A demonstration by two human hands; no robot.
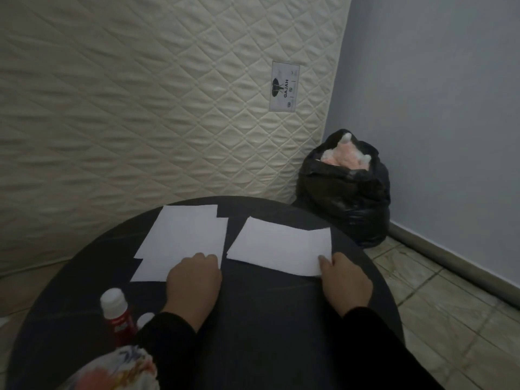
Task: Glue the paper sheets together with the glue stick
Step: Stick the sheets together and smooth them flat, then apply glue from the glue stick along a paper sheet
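Two groups of white paper lie on a round dark table (pixel 253 319). The left sheets (pixel 183 237) overlap one another, slightly offset. My left hand (pixel 194 280) rests on their near right corner, fingers curled down on the paper. The right sheet (pixel 281 246) lies beside them, a narrow gap apart. My right hand (pixel 344 282) pinches that sheet's near right corner with the thumb on top. A red glue stick (pixel 118 313) with a white cap stands upright at the table's near left, apart from both hands. A small white cap (pixel 145 319) lies beside it.
A quilted cream mattress (pixel 140 94) leans upright just behind the table. A black bag (pixel 346 190) with pink stuffing sits on the tiled floor (pixel 450 305) at the right, by a grey-blue wall. Patterned fabric (pixel 118 370) shows at the lower left.
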